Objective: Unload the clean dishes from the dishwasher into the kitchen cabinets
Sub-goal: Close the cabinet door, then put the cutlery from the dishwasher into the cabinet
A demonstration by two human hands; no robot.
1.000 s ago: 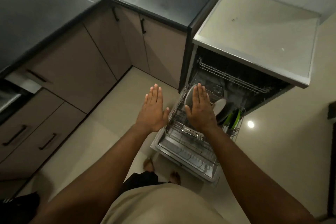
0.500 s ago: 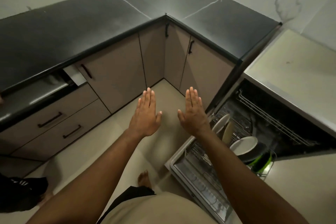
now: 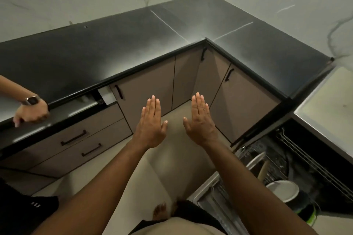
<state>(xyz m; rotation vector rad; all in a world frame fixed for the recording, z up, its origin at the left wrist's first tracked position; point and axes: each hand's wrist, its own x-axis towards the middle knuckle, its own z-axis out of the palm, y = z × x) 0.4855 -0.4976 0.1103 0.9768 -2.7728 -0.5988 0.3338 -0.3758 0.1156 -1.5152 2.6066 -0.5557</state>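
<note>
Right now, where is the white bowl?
In the head view the white bowl is at the lower right, in the pulled-out lower rack of the open dishwasher, beside upright plates and well below the empty right hand.

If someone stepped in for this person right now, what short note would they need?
Left hand: open, flat, empty, held out over the floor.
Right hand: the same, empty.
Dishwasher: open at lower right, lower rack pulled out, with white plates and a green item in it.
Cabinets: all doors shut.
Another person's hand rests on the counter edge at left.
Done: nothing visibly unloaded. Left: take out the dishes, open a cabinet, put them away.
</note>
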